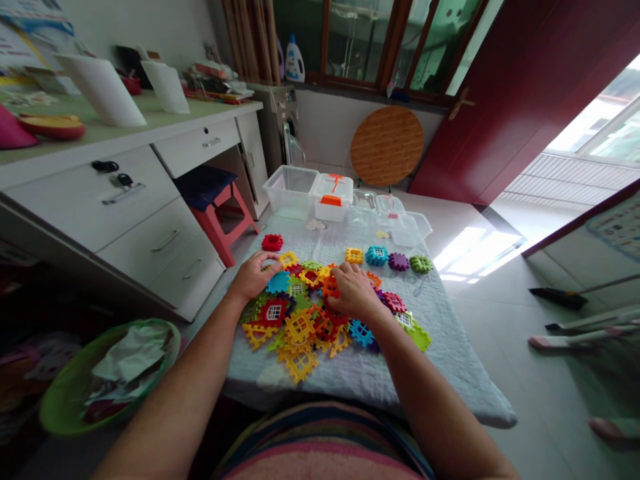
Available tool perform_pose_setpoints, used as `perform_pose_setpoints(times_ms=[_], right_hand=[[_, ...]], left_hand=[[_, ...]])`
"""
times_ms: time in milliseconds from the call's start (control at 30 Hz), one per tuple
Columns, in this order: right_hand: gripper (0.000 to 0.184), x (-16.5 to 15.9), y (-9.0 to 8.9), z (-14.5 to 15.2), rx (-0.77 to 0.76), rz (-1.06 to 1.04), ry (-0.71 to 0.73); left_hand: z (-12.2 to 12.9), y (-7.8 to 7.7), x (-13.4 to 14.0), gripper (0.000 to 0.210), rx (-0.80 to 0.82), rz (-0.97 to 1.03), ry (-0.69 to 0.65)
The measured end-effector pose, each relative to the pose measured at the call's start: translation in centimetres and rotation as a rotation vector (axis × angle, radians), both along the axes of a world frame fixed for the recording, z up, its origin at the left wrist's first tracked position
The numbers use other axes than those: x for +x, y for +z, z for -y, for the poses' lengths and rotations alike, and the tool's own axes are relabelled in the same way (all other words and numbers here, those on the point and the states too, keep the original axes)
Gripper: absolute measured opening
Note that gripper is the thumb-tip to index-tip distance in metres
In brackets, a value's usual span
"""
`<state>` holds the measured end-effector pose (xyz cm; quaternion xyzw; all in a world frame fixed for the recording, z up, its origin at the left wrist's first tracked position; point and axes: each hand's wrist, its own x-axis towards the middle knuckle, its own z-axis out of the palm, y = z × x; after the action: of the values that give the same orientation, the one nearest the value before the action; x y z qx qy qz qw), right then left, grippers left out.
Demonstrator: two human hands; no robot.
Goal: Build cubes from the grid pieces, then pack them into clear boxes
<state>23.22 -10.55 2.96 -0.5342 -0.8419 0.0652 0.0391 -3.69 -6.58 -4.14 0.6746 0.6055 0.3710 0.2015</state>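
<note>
Left hand [256, 275] half-curled at a yellow piece [289, 259], right hand [356, 288] loosely bent, both holds unclear; raking could scatter the pile [306, 308] between.

The bare left forearm [187, 390] is slanting forward and inward, its left hand [254, 275] curving thumb and fingers toward the right hand [353, 288]. The bare right forearm [425, 393] is slanting inward from the opposite side. The right hand is facing palm down, bending its fingers and pointing its thumb inward. The hands are sitting apart, roughly level; whether either is gripping is not showing clearly.
</note>
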Motion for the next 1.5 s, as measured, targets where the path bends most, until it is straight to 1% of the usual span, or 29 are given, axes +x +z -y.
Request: perform_pose_setpoints(times_ms=[167,267,367,500,633,733,833,900,1000,1133,1200,1267,1367,1500], right_hand=[[0.029,-0.2,-0.3,-0.1,0.026,0.012,0.002],[0.033,0.5,-0.3,-1.0,0.054,-0.056,0.025],[0.041,1.8,0.1,-3.2,0.086,-0.136,0.008],[0.045,2.8,0.3,-7.3,0.070,-0.128,-0.080],[0.049,2.1,-0.8,-10.8,0.024,-0.057,-0.129],[0.050,0.9,-2.0,-12.4,-0.016,0.017,-0.121],[0.047,0.0,-2.9,-13.1,-0.062,0.062,-0.092],[0.050,-0.1,-3.0,-13.4,-0.089,0.072,-0.078],[0.059,0.8,-2.2,-14.1,-0.106,0.054,-0.070],[0.052,2.3,-0.7,-15.1,-0.094,0.016,-0.091],[0.051,2.4,-0.6,-15.1,-0.093,0.020,-0.094],[0.054,2.0,-0.9,-14.8,-0.105,0.037,-0.076],[0.058,1.0,-2.0,-14.0,-0.123,0.072,-0.040],[0.039,0.2,-3.2,-13.6,-0.125,0.093,-0.016]], left_hand=[[0.3,-0.6,-0.4,0.045,-0.072,0.087,-0.036],[0.4,-0.7,-0.7,0.046,-0.090,0.106,-0.063],[0.4,-0.8,-1.0,0.047,-0.113,0.135,-0.078],[0.3,-0.8,-1.2,0.048,-0.137,0.214,-0.083],[0.5,-0.5,-1.0,0.047,-0.147,0.272,-0.064],[0.6,-0.4,-1.0,0.046,-0.152,0.298,-0.055],[0.6,-0.6,-1.1,0.046,-0.157,0.312,-0.054],[0.5,-0.8,-1.2,0.046,-0.157,0.314,-0.051],[0.5,-1.0,-1.3,0.046,-0.154,0.311,-0.048],[0.5,-1.0,-1.4,0.047,-0.157,0.292,-0.051],[0.5,-1.0,-1.4,0.047,-0.151,0.274,-0.046],[0.5,-1.0,-1.4,0.046,-0.144,0.264,-0.042],[0.4,-0.9,-1.3,0.045,-0.147,0.269,-0.045],[0.5,-0.9,-1.4,0.044,-0.142,0.272,-0.040]])
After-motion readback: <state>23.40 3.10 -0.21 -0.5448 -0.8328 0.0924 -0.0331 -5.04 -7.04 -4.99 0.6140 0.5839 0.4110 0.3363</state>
